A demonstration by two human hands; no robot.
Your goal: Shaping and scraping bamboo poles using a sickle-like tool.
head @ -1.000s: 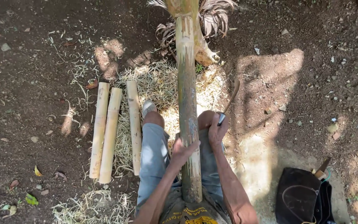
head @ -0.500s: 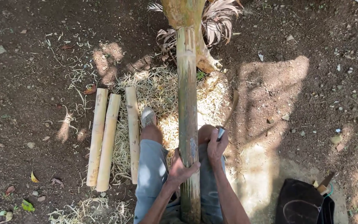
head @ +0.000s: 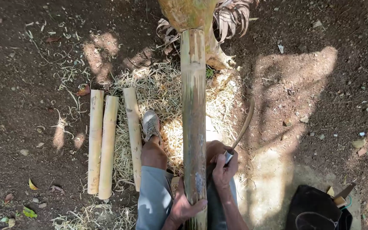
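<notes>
Bamboo is being worked: the long pole at frame centre is clasped near its lower end by the left hand, fingers wrapped round it, while the curved knife is gripped tight in the right hand, just right of the pole. Three cut lengths lie finished at left amid shavings; the pole seems partly scraped, its green patches still left. A black bag sits lower right, a stump blocks the pole's far end.

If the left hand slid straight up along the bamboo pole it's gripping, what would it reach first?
Likely nothing on the pole itself: the left hand would slide freely to the far end, which meets the palm trunk.
</notes>
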